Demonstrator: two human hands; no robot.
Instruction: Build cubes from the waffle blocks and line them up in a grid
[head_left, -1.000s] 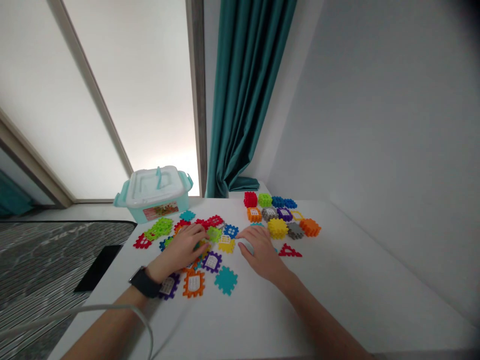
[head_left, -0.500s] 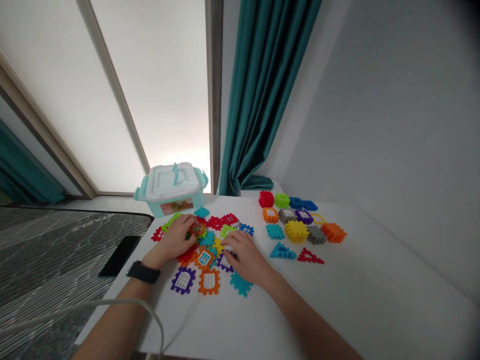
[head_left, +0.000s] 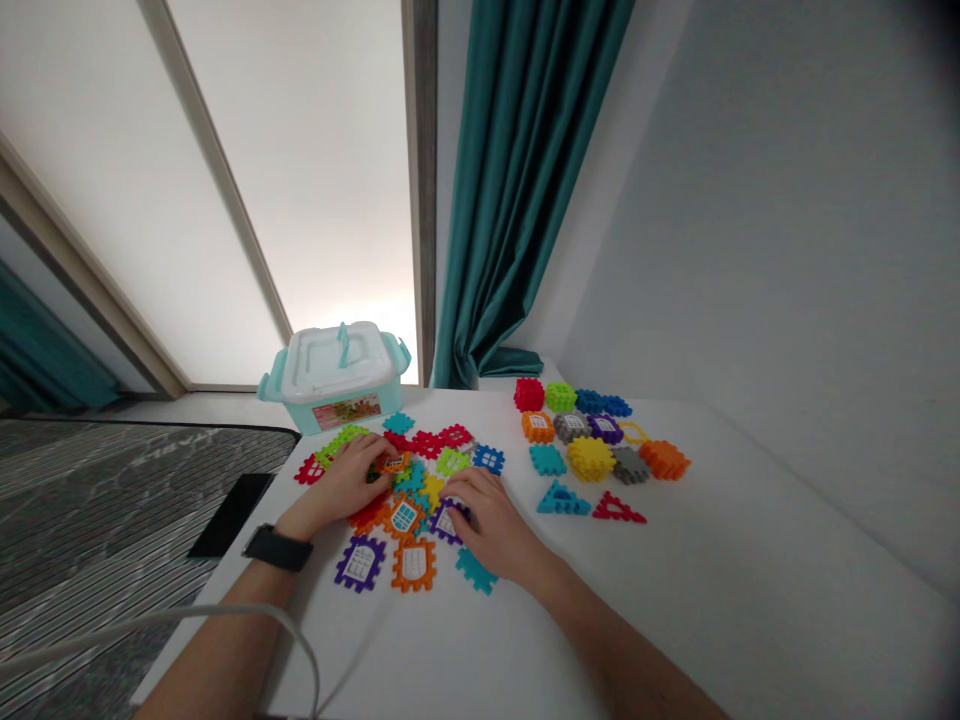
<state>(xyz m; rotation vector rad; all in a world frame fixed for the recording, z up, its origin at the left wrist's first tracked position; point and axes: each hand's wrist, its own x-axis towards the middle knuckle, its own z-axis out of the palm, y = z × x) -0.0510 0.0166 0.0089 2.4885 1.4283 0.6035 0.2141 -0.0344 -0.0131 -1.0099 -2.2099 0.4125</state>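
Note:
My left hand (head_left: 352,482), with a dark watch on the wrist, has its fingers curled round an orange window tile (head_left: 395,463) on the spread of toothed plastic building tiles. On the right side of that spread, my right hand (head_left: 487,515) has its thumb and bent fingers at a purple tile (head_left: 444,522); its fingertips partly cover the tile. Close by lie a yellow tile (head_left: 433,490) and an orange tile with a blue window (head_left: 403,516). Nearer me are a purple window tile (head_left: 361,563), an orange door tile (head_left: 414,565) and a teal tile (head_left: 477,570).
Sorted tile stacks stand on the right, among them a yellow stack (head_left: 590,459) and an orange stack (head_left: 664,460). A lidded teal box (head_left: 341,385) stands at the back left. A black phone-like slab (head_left: 231,515) lies by the left edge. A white cable (head_left: 225,608) arches across the front.
The view has shifted slightly, so the scene sits a little further left. My right fingers have shifted at the purple tile, and more of it shows. My left hand stays at the orange tile.

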